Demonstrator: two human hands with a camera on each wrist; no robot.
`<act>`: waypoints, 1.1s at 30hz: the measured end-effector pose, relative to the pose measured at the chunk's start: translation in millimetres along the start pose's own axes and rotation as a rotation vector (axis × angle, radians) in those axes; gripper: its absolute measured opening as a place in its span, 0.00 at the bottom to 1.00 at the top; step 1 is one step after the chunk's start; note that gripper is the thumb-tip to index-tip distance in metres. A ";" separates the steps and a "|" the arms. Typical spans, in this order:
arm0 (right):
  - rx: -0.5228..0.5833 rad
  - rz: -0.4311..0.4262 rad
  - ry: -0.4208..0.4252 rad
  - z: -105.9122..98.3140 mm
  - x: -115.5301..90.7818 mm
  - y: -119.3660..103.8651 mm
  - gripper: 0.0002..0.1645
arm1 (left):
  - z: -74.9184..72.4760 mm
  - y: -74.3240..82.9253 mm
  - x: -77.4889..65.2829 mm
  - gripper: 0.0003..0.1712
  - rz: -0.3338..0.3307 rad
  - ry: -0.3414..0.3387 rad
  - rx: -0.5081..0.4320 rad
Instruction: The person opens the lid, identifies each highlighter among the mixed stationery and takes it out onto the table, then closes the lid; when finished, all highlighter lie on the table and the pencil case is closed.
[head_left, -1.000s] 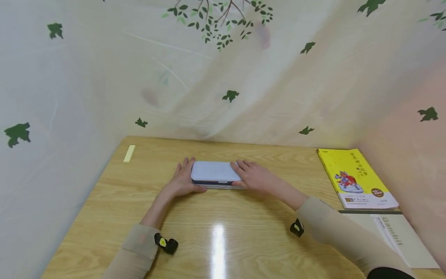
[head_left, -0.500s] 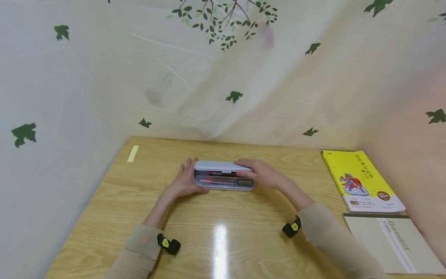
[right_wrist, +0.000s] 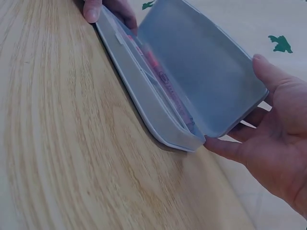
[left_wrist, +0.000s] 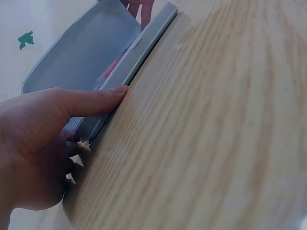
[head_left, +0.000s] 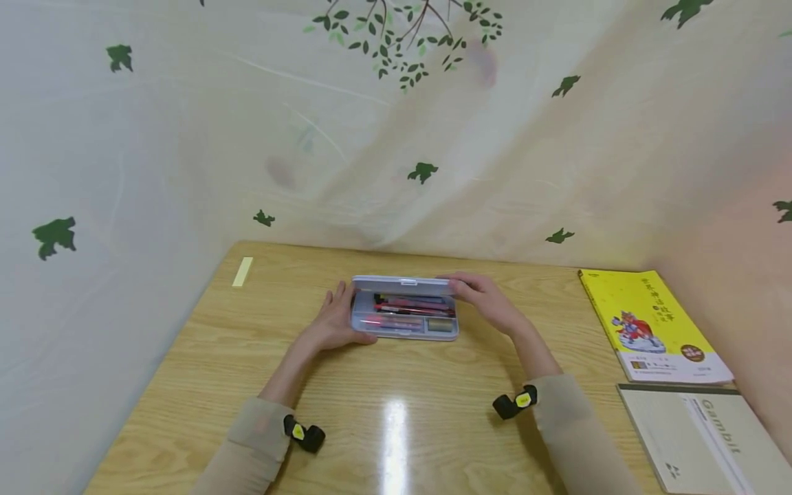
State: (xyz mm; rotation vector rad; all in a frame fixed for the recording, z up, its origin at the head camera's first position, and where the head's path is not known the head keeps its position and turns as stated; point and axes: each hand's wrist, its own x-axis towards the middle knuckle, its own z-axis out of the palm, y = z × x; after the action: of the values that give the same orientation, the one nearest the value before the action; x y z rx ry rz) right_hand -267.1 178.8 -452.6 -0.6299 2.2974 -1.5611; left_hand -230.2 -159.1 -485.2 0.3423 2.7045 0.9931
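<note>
Opening looks nearly done: the left hand (head_left: 333, 322) grips the pale-blue oblong plastic pencil case (right_wrist: 136, 84) between both hands; the right hand (head_left: 491, 304) holds its raised lid (right_wrist: 201, 72) (slim coloured pens (head_left: 416, 309), untouched, lie inside).

There's room to reach the case (right_wrist: 144, 98) from the front; the lid (right_wrist: 194, 64) blocks the back (left hand (head_left: 334, 325) and right hand (head_left: 491, 302) block the ends).
</note>
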 end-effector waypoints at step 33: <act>0.230 0.210 0.089 -11.3 32.3 5.5 0.35 | -0.3 0.9 0.4 0.67 0.050 0.014 -0.033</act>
State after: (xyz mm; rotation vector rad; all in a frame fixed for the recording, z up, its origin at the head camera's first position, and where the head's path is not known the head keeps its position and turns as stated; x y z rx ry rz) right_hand -301.3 173.2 -453.4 -0.2577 2.1206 -1.7445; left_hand -230.5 -158.5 -484.5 0.4002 2.7015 1.0563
